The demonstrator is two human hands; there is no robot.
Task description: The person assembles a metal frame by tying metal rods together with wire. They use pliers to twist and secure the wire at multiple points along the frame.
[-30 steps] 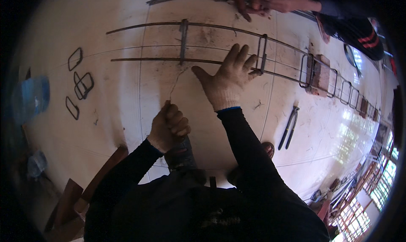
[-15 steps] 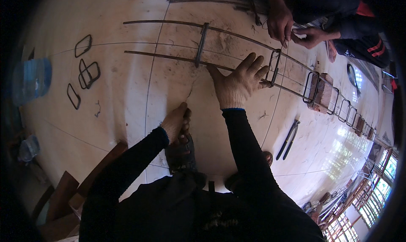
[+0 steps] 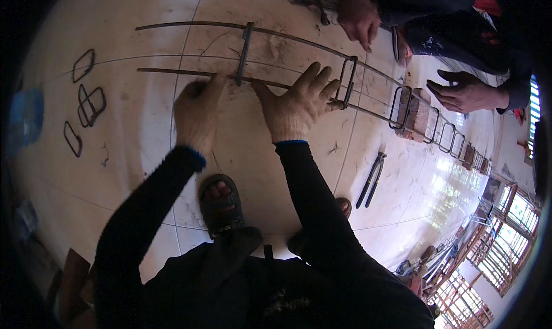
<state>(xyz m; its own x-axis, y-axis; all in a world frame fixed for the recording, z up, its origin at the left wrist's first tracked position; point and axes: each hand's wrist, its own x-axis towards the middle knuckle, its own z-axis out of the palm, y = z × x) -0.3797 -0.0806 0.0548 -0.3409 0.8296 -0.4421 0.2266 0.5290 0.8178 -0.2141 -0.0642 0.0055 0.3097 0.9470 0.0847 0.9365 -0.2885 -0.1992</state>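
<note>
A long frame of two steel bars (image 3: 190,72) with rectangular wire stirrups stretches across the tiled floor. My left hand (image 3: 198,113), in a beige knit glove and slightly blurred, is closed at the near bar, left of the end stirrup (image 3: 244,53). A thin tie wire (image 3: 214,159) trails below its fingers. My right hand (image 3: 296,108), gloved too, is open with fingers spread. Its thumb touches the near bar beside the end stirrup, and its fingertips lie by another stirrup (image 3: 347,82).
A co-worker's hands (image 3: 359,21) are beyond the frame, one lowered near the far bar. Pliers (image 3: 371,179) lie to the right. A brick (image 3: 415,115) supports the frame. Loose stirrups (image 3: 91,106) and a blue translucent container (image 3: 26,122) are at left. My sandalled foot (image 3: 220,202) stands below.
My left hand has moved up from near my foot to the near bar. My right hand stays spread at the frame. The co-worker's hands have separated, one moving right.
</note>
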